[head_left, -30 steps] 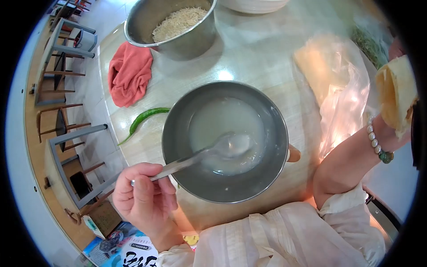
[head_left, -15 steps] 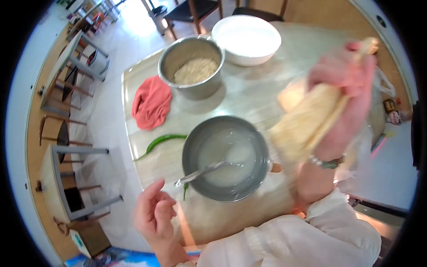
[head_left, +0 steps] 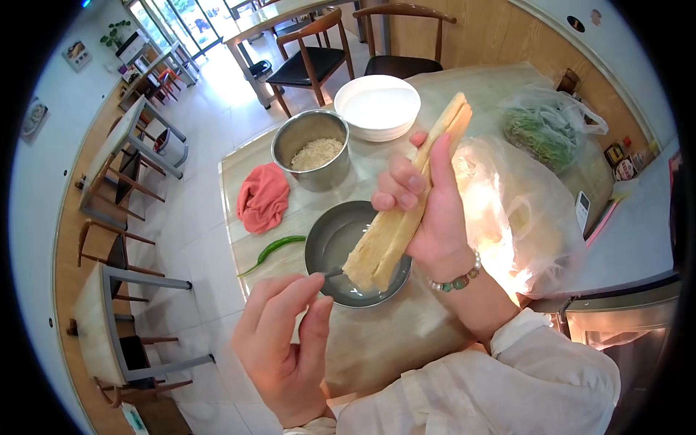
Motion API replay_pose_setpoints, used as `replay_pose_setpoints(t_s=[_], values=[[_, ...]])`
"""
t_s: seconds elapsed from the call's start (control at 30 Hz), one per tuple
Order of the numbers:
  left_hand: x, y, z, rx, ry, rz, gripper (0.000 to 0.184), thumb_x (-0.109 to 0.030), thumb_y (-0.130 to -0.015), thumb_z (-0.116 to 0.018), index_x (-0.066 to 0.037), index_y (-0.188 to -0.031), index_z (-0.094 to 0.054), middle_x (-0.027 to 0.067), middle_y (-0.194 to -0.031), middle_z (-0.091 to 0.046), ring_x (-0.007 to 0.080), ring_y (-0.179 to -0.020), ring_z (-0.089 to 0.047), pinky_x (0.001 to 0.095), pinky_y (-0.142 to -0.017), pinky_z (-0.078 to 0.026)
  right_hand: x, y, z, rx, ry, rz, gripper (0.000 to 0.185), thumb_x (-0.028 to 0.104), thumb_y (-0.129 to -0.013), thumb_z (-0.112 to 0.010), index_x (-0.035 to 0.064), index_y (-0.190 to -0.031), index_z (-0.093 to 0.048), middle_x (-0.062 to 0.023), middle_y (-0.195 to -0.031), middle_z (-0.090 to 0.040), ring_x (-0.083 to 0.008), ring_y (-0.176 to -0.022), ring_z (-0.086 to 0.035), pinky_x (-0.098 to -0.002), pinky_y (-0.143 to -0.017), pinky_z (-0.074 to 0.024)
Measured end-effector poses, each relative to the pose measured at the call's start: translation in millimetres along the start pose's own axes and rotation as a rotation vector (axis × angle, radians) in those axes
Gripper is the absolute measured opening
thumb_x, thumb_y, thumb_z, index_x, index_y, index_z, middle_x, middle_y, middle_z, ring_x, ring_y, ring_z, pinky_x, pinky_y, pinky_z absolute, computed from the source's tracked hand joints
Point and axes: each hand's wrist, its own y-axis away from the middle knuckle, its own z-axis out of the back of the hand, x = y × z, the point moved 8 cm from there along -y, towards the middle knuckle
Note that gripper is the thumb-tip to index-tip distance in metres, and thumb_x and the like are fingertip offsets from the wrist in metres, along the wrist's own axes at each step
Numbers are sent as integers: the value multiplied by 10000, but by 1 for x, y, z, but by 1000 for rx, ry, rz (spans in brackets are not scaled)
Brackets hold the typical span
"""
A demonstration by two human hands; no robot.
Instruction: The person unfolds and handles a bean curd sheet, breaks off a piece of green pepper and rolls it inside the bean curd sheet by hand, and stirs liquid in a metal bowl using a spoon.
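Note:
My right hand (head_left: 435, 210) is closed around a long, pale-yellow folded roll (head_left: 388, 246), its exact kind unclear. The roll slants over a grey metal bowl (head_left: 319, 250), its lower end covering part of the bowl. Inside lies a cloudy, whitish liquid. A spoon handle (head_left: 333, 273) pokes out between the roll and my left hand (head_left: 286, 341). That hand's index fingertip is right at the handle, while the thumb stays apart below; whether they touch the spoon is hard to see. Left of the bowl lies a green chili pepper (head_left: 274, 251).
A steel pot (head_left: 319, 177) of pale grains stands behind the bowl, beside stacked white bowls (head_left: 377, 109). A red cloth (head_left: 262, 199) lies at the left. On the right are a clear plastic bag (head_left: 540, 239) and a bag of greens (head_left: 540, 138). Chairs (head_left: 312, 61) stand beyond the table.
My right hand has brought the yellow roll from the right to above the bowl. My left hand has moved closer to the spoon handle. The view has tilted up.

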Motion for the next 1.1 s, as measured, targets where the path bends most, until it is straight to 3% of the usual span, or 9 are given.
replay_pose_setpoints(t_s=[0.13,0.27,0.43,0.7,0.77,1.1], values=[[-9,-3,2,-34,-83,-34,97,10,-813,-642,57,-897,-633,141,-856,-632,184,-736,-573,242,-670,-444,1,11,8,-102,113,32,357,511,-946,-459,172,-1047,-416,33,-638,-358,-94,-566,-402,-296,-632,-433],[-3,-4,11,-63,-33,23,100,3,-817,-643,51,-905,-633,145,-872,-634,204,-773,-585,261,-703,-456,2,13,10,-80,129,41,363,511,-939,-475,171,-1052,-416,31,-639,-363,-94,-567,-411,-298,-632,-439],[3,-9,9,30,-126,-86,100,-2,-824,-644,29,-919,-637,138,-877,-650,217,-786,-615,278,-727,-471,4,9,3,-55,96,23,337,498,-947,-470,178,-1044,-430,33,-634,-345,-95,-556,-390,-289,-616,-424],[34,-20,13,-60,-79,36,73,-12,-828,-647,37,-879,-633,118,-851,-657,171,-739,-591,259,-695,-465,9,4,4,-49,87,20,308,492,-961,-440,193,-1034,-443,36,-628,-348,-87,-557,-367,-284,-625,-412],[37,-22,15,-80,-98,33,81,-4,-805,-670,40,-859,-628,125,-819,-644,232,-712,-609,288,-659,-483,14,3,3,-45,80,30,307,494,-961,-439,196,-1034,-445,37,-627,-351,-85,-557,-367,-284,-625,-413],[25,-20,4,-48,32,9,60,4,-808,-662,36,-846,-629,130,-824,-653,225,-705,-610,283,-662,-481,4,8,2,-109,82,-39,349,512,-931,-486,183,-1041,-447,25,-632,-373,-98,-566,-410,-301,-629,-431]])
